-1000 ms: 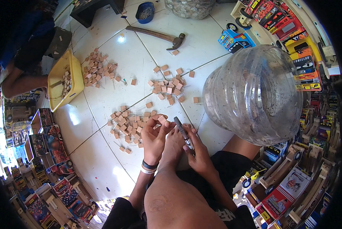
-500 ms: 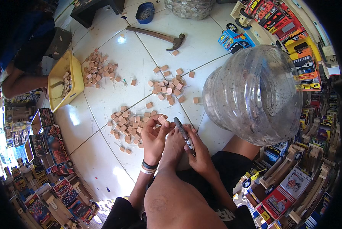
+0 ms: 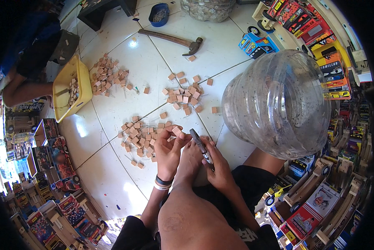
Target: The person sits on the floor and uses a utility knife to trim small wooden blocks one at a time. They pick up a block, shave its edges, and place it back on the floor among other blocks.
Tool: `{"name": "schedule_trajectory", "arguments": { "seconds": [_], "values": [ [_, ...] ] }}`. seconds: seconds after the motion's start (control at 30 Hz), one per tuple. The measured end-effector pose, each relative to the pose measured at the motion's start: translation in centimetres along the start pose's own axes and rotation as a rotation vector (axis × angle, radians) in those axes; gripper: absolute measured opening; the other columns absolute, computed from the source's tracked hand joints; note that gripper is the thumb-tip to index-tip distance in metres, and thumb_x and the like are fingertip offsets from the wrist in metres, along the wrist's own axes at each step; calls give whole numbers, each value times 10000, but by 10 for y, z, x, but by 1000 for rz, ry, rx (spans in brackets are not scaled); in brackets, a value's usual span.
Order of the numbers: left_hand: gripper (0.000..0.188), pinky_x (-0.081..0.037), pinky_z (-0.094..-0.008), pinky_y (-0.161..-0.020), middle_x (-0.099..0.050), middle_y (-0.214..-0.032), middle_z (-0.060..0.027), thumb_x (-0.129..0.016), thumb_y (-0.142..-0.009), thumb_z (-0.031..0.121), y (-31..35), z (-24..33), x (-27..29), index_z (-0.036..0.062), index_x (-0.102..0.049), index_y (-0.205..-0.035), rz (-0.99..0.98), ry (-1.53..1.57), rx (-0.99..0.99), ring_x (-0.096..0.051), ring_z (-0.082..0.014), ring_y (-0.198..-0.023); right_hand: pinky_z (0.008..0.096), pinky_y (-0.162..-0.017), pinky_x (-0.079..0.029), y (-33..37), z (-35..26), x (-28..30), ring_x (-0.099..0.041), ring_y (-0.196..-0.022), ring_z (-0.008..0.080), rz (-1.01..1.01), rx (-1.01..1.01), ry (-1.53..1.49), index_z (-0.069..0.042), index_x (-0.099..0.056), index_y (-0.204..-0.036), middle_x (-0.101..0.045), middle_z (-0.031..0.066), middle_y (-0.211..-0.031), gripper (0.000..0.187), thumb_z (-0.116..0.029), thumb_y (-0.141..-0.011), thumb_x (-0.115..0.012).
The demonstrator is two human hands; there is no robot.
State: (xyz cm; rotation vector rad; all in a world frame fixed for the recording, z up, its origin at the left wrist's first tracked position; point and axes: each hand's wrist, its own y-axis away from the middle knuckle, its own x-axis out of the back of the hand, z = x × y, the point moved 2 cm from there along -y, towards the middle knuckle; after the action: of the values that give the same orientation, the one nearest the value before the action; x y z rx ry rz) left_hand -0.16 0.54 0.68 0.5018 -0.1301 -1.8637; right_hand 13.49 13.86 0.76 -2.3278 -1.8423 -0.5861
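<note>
The hands work close together above the person's bare foot [image 3: 190,160], which rests on the floor [image 3: 116,175]: the left hand [image 3: 167,152] pinches a small wooden block [image 3: 177,131] between thumb and fingers, and the right hand [image 3: 218,166] is wrapped around the handles of a pair of dark pliers [image 3: 199,143], whose tip points far and slightly left, just beside the block; whether the pliers grip anything is too small to tell. Two bands, one dark and one pale, circle the left wrist. Near the left hand, on its far left side, lies a heap of similar blocks [image 3: 140,139], many with thin nails sticking out of them. A middle heap [image 3: 183,96] sits farther off, with a few single blocks scattered around it, and a far-left heap [image 3: 107,77] spreads beside a yellow tub [image 3: 83,98] that has more pieces inside. Beyond these, a hammer [image 3: 166,38] with a wooden handle lies on the tiles, its head to the right, and a blue dish [image 3: 159,23] of nails stands farther still. On the right a large clear plastic container [image 3: 253,100] lies near a blue toy truck [image 3: 256,43], which is on its far side. Toy trucks with printed sides crowd both the left and right edges, and at the far left another person's bent leg [image 3: 28,93] shows beside the yellow tub
</note>
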Motion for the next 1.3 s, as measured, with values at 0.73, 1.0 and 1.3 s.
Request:
{"name": "schedule_trajectory", "arguments": {
  "seconds": [0.73, 1.0, 1.3],
  "values": [
    [222, -631, -412, -969, -671, -1129, -122, -689, -1026, 22, -2, 2, 0, -57, -608, -1217, 1, -23, 21, -755, -252, -1014, 496, -1208, -350, -2, -10, 0, -400, -1487, 508, -38, -90, -85, 25, -347, -1599, -493, 344, -1529, 597, -90, -1056, -565],
    [261, -613, -374, -943, -689, -1164, -130, -680, -1034, 37, -4, 11, -5, -55, -600, -1265, -49, 4, 75, -750, -257, -1064, 534, -1085, -460, -1, -11, -3, -552, -1319, 534, 33, -23, -21, 14, -380, -1588, -567, 345, -1424, 594, -50, -1028, -567],
    [283, -586, -354, -894, -738, -1088, -79, -692, -1045, 155, -11, -1, -4, 33, -628, -1293, -181, 284, 362, -734, -213, -1024, 428, -921, -530, 10, -11, 1, -683, -1069, 358, -183, -280, -352, -12, -388, -1583, -666, 208, -1175, 578, -128, -1059, -602]
  ]
}}
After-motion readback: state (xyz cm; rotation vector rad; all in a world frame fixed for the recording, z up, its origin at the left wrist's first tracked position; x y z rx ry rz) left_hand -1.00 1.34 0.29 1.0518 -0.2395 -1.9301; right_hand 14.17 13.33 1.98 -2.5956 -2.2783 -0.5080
